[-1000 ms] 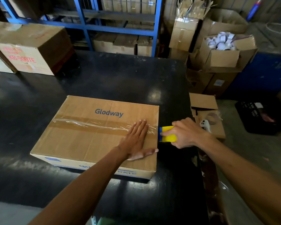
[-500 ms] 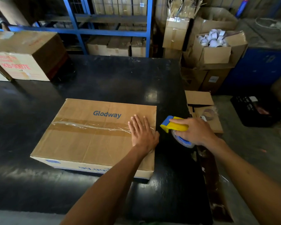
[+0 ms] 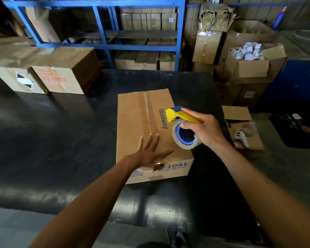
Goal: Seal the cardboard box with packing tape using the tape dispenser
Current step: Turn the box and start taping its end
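Note:
A flat brown cardboard box (image 3: 132,119) printed "Glodway" lies on the black table (image 3: 52,136), its long side running away from me. A strip of clear tape (image 3: 148,111) runs along its top seam. My left hand (image 3: 149,153) rests flat on the box's near end, fingers spread, holding nothing. My right hand (image 3: 202,129) grips the yellow and blue tape dispenser (image 3: 182,126) just above the box's right half, with the roll's blue core facing me.
Two closed cardboard boxes (image 3: 61,72) stand at the table's far left. Blue shelving (image 3: 104,33) with cartons is behind. Right of the table are stacked open boxes (image 3: 247,63), a low box (image 3: 243,126) with a white controller (image 3: 242,138), and a black crate (image 3: 295,127).
The box has been turned about a quarter turn, so its tape strip now runs away from me. My right hand lifted the dispenser from the box's edge to above its top.

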Available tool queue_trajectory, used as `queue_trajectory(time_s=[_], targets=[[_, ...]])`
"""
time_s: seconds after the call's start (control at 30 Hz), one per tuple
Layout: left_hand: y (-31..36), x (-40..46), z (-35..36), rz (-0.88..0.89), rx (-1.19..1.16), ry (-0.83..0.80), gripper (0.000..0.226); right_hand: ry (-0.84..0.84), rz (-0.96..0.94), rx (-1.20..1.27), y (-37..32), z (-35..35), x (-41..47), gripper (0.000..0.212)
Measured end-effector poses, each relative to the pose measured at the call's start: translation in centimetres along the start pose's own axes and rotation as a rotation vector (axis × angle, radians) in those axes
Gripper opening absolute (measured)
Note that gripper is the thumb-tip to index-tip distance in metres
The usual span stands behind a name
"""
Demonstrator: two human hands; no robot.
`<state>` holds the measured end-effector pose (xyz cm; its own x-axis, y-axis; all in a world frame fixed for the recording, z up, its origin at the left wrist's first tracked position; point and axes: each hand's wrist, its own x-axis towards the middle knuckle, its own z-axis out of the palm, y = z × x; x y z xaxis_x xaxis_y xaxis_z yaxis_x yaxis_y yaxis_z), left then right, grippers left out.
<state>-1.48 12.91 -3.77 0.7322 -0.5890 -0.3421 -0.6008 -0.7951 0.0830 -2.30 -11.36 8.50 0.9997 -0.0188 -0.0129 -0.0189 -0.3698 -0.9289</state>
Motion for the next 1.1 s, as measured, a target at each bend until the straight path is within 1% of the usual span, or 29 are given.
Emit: queue_trajectory(time_s=[0.07,0.13,0.2,0.47,0.67,0.8,0.83,0.87,0.9,0.93,0.97,1.0,1.03,1.1], targets=[[-0.2,-1.5,1.4,-0.086,-0.028,0.09,0.078,-0.01,0.02,0.024,0.0,1.3,-0.9,0.051],[0.1,-2.2,2.5,-0.113,-0.042,0.181,0.08,-0.029,0.045,0.024,0.2,2.3,-2.1,0.052],[0.0,-2.1,2.9,-0.109,-0.044,0.199,0.078,-0.047,0.068,0.02,0.6,3.0,-3.2,0.054],[-1.8,-1.7,2.1,-0.03,0.005,0.146,0.073,-0.026,0.171,0.092,0.8,3.5,-7.6,0.05],[-3.3,-2.3,0.5,0.045,0.025,0.029,0.071,-0.047,0.177,0.07,0.0,4.5,-9.3,0.051],[-2.6,-2.7,-0.5,0.007,0.022,-0.018,0.075,-0.063,0.142,0.071,-1.1,5.0,-10.0,0.052],[-2.0,-2.9,-0.9,0.001,-0.069,-0.005,0.073,-0.066,0.126,0.064,-1.3,5.0,-10.2,0.052],[-1.3,-3.4,-1.5,0.015,-0.232,0.031,0.069,-0.066,0.113,0.051,-1.4,5.0,-10.4,0.052],[-0.6,-4.1,-2.0,0.016,-0.49,0.089,0.061,-0.067,0.097,0.035,-1.5,4.9,-10.7,0.052],[0.1,-4.7,-2.4,-0.028,-0.809,0.153,0.053,-0.066,0.073,0.028,-1.6,4.8,-11.1,0.052],[0.6,-5.6,-2.9,-0.104,-1.104,0.181,0.048,-0.059,0.035,0.031,-1.6,4.7,-11.6,0.052],[0.9,-6.6,-3.6,-0.166,-1.352,0.171,0.049,-0.045,-0.017,0.033,-1.7,4.6,-12.1,0.052],[1.0,-7.6,-4.0,-0.212,-1.57,0.119,0.055,-0.024,-0.084,0.021,-1.6,4.4,-12.6,0.054],[0.7,-9.3,-4.7,-0.245,-1.894,0.022,0.067,0.018,-0.247,-0.052,-1.4,4.2,-13.3,0.056]])
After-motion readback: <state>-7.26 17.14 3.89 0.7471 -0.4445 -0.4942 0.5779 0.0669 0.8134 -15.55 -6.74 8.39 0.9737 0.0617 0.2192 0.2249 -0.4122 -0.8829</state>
